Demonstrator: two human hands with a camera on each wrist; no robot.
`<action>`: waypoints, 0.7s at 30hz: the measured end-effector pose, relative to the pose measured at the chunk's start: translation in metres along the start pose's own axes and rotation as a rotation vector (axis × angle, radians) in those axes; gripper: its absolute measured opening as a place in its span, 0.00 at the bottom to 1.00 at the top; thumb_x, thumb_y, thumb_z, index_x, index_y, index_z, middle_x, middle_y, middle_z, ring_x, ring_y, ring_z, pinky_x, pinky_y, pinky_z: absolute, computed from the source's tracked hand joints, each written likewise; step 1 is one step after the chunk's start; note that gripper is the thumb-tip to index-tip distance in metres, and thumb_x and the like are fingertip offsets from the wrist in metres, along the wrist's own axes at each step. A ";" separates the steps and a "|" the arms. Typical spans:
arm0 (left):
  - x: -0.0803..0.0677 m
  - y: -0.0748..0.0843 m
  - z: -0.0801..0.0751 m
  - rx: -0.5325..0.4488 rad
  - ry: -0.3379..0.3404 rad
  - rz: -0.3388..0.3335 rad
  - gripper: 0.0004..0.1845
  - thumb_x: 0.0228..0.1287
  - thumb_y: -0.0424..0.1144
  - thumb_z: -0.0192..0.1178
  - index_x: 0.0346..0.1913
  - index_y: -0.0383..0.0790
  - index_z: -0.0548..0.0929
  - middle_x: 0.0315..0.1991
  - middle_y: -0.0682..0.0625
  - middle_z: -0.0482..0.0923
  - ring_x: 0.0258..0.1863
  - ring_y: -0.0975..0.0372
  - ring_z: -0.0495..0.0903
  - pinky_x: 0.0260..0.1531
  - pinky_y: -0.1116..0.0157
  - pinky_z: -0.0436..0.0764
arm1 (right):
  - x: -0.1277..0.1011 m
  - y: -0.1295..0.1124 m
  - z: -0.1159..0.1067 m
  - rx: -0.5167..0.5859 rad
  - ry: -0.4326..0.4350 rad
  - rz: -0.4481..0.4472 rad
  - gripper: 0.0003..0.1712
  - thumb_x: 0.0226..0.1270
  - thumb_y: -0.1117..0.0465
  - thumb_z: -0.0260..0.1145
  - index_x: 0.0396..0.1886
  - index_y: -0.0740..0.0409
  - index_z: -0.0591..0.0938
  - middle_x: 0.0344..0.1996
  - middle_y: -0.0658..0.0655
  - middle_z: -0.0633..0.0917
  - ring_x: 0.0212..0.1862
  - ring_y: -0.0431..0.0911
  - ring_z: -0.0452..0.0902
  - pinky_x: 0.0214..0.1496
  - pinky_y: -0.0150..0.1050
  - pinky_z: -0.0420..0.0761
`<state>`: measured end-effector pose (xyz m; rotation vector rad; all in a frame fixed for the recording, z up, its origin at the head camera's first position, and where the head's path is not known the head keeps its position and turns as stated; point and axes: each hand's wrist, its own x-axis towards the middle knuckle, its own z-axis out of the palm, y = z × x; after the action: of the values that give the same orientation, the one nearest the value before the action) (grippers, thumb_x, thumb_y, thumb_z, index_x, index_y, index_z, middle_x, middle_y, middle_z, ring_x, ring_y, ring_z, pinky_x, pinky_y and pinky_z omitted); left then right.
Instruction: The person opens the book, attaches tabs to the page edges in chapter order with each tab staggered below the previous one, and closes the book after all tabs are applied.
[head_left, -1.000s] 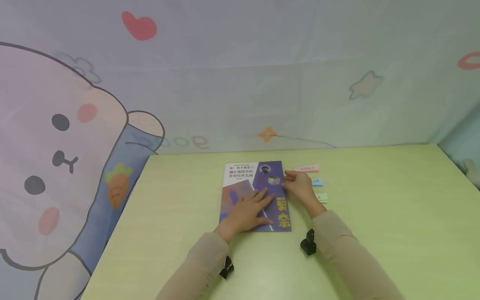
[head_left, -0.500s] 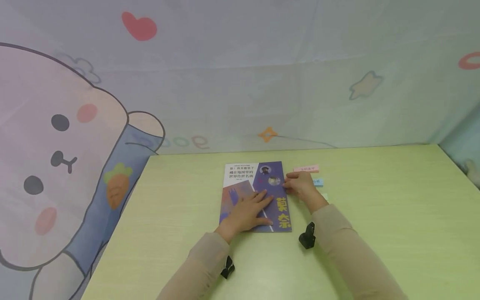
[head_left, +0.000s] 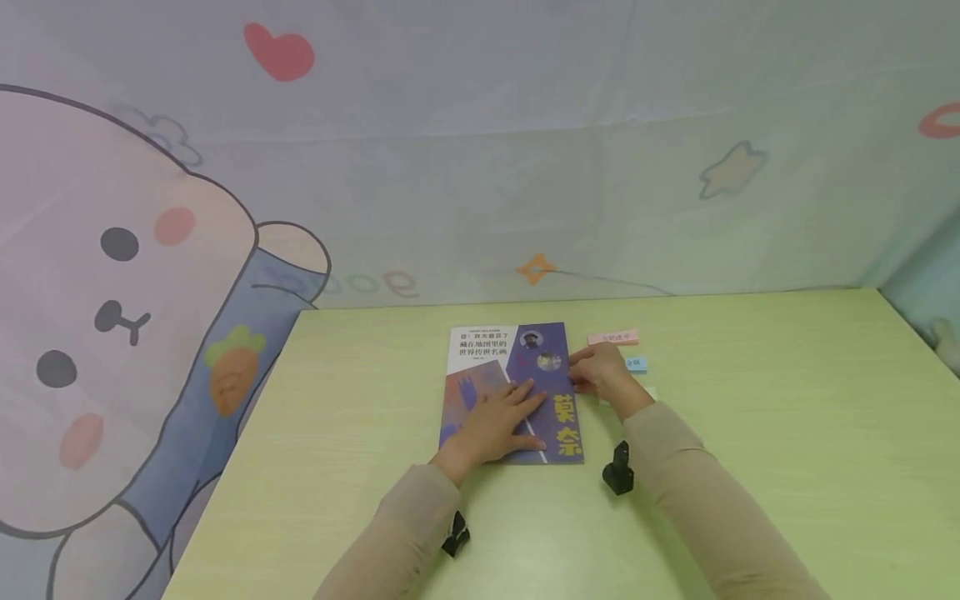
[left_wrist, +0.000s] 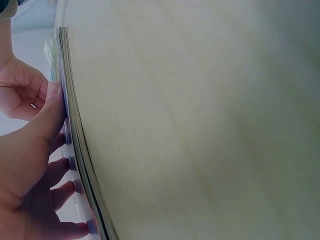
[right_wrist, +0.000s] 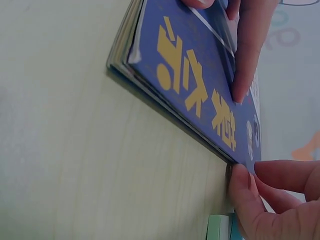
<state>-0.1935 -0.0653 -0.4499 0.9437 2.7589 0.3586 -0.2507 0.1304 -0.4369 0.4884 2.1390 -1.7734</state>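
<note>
The head camera looked forward and down from above the table (head_left: pixel 750 400), with the book (head_left: pixel 510 392) near centre toward 12 o'clock. Both wrist cameras sat very close at table level, sharing that book (left_wrist: pixel 75 125) (right_wrist: pixel 200 95) edge-on from opposite sides.

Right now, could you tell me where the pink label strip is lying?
In the head view, the pink label strip lies on the green table, right of the book, just beyond the right hand.

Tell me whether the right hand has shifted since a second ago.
Barely: the right hand stays at the book's right edge, now covering more of the green sticky note.
</note>
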 end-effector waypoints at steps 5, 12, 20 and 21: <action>0.001 -0.001 0.002 0.013 -0.006 0.004 0.39 0.60 0.59 0.56 0.71 0.47 0.61 0.71 0.46 0.52 0.70 0.50 0.52 0.63 0.41 0.52 | 0.002 0.001 -0.001 0.023 0.010 0.010 0.24 0.54 0.81 0.56 0.55 0.76 0.73 0.35 0.63 0.76 0.22 0.42 0.75 0.26 0.31 0.80; 0.001 -0.001 -0.001 0.014 -0.011 -0.013 0.39 0.59 0.59 0.57 0.71 0.48 0.61 0.72 0.46 0.52 0.70 0.50 0.52 0.63 0.42 0.52 | 0.003 0.000 0.000 0.058 0.004 0.006 0.24 0.54 0.80 0.57 0.55 0.76 0.73 0.33 0.62 0.77 0.18 0.40 0.74 0.26 0.30 0.80; 0.002 -0.003 0.002 0.016 -0.025 -0.026 0.39 0.60 0.59 0.56 0.71 0.49 0.59 0.72 0.48 0.50 0.70 0.52 0.50 0.64 0.42 0.50 | 0.002 0.000 0.000 0.077 0.003 0.003 0.24 0.56 0.80 0.57 0.55 0.76 0.72 0.34 0.63 0.78 0.18 0.39 0.74 0.24 0.29 0.79; 0.001 -0.003 0.002 0.014 -0.025 -0.026 0.39 0.60 0.59 0.56 0.71 0.49 0.59 0.72 0.48 0.50 0.70 0.52 0.50 0.64 0.42 0.50 | 0.003 0.000 0.000 0.077 0.005 0.004 0.23 0.57 0.80 0.57 0.55 0.76 0.72 0.35 0.63 0.78 0.18 0.39 0.74 0.24 0.29 0.79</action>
<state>-0.1959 -0.0663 -0.4523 0.9083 2.7514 0.3217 -0.2531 0.1309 -0.4379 0.5167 2.0778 -1.8592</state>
